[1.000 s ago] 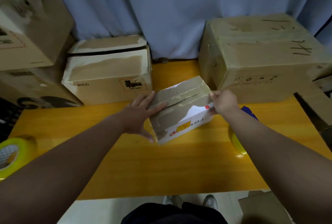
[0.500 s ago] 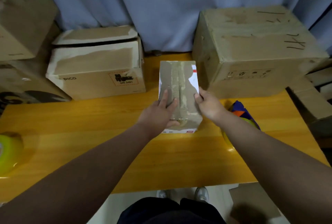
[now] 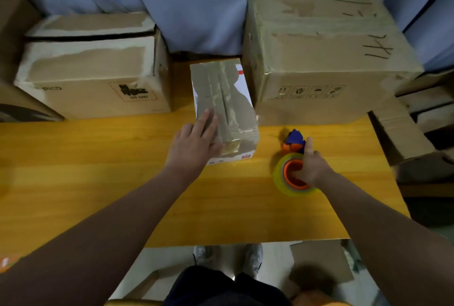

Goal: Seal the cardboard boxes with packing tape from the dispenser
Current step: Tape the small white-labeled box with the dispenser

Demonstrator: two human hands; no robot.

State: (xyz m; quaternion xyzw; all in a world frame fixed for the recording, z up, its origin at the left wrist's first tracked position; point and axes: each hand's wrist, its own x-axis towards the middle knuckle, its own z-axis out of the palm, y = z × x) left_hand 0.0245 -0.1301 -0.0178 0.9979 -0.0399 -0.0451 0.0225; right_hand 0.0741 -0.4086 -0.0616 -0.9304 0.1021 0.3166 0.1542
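small box (image 3: 224, 106) under left hand (image 3: 194, 146); right hand (image 3: 310, 168) on tape dispenser (image 3: 282, 175).
count on the tabletop (image 3: 98, 170): three boxes, one dispenser, two hands. the small box stands mid-tabletop between the left large box (image 3: 93, 72) and the right large box (image 3: 319, 60), its top covered in brown tape strips. left hand lies flat on the near left part of that top, fingers straight and close together. dispenser sits just right of the small box, not touching it; right hand's fingers are curled into the orange core of the yellow roll, thumb stretched toward the blue end. more cardboard at both edges, number unclear.
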